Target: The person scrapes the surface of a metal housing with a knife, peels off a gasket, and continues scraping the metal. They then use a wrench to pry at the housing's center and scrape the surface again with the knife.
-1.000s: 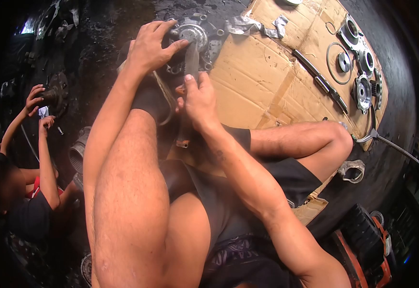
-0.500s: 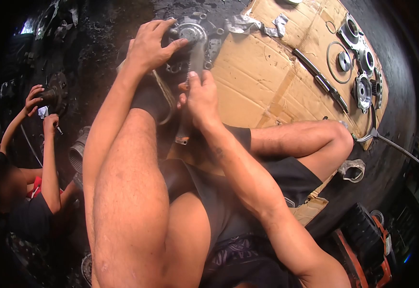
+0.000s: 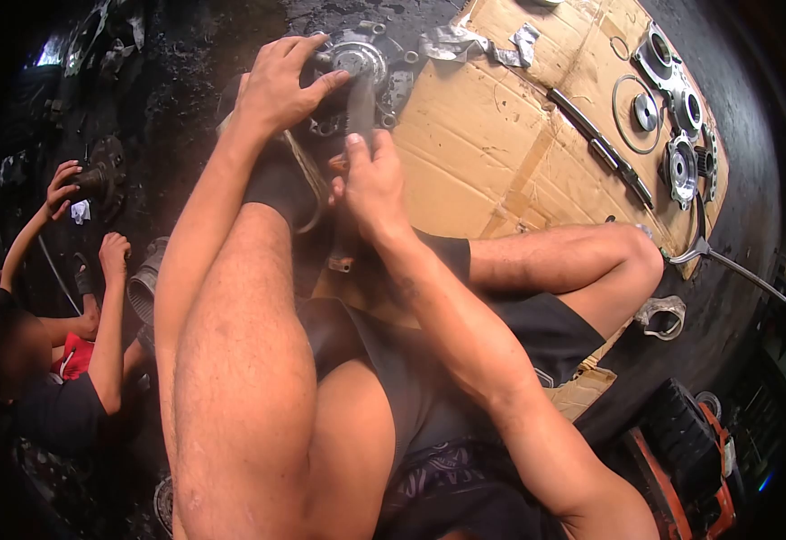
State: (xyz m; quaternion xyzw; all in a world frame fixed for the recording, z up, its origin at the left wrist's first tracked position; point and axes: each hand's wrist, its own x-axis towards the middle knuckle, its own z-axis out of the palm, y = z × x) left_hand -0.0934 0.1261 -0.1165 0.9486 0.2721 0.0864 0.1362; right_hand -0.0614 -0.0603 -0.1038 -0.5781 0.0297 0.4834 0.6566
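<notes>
A round grey metal housing (image 3: 361, 61) with bolt lugs and a raised hub lies at the top centre. My left hand (image 3: 278, 85) grips its left side, thumb and fingers apart around the rim. In my right hand (image 3: 375, 180) is what looks like a wire brush (image 3: 361, 108), its grey head blurred by motion and pointing at the hub. Its brownish handle end, with a hole, shows below my fist. A dusty haze hangs around the housing.
Cardboard (image 3: 474, 135) on the right carries a splined shaft (image 3: 602, 148), rings, metal covers (image 3: 681, 171) and crumpled cloth (image 3: 456, 43). A puller-like tool (image 3: 704, 252) lies at its edge. At left, another person's hand (image 3: 64, 187) rests on a flanged part (image 3: 100, 184).
My right hand and the brush shift slightly left; my left hand stays on the housing. The other person's lower hand moves down and right, away from the flanged part.
</notes>
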